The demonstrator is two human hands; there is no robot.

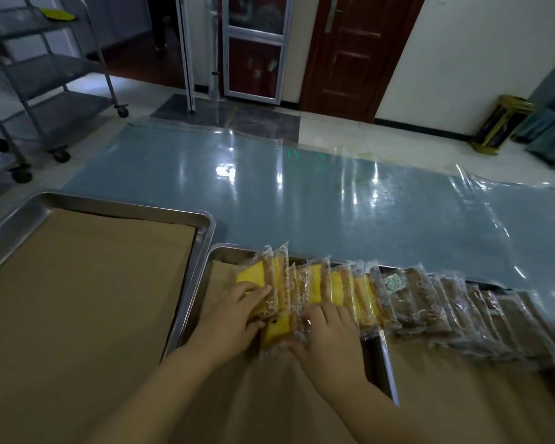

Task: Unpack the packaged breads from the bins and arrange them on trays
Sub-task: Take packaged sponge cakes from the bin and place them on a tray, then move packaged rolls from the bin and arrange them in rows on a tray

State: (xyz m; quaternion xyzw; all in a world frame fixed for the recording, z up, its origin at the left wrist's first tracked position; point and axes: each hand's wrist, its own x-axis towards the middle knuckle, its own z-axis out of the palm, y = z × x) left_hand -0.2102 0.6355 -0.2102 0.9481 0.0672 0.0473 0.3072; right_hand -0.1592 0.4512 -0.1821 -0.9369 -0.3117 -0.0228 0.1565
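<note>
Dim, bluish light; glare streaks the plastic sheet; wide-angle edges bend, soft focus.

yellow breads, brown breads

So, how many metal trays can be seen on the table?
3. One paper-lined tray at left holds no bread; a middle tray lies under both hands; a right tray holds the brown breads and is cut off by the frame. More may lie outside the view.

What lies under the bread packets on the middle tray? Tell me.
Brown paper lines the middle tray under the bread packets. The tray floor beneath is covered, and both hands hide part of the row.
</note>
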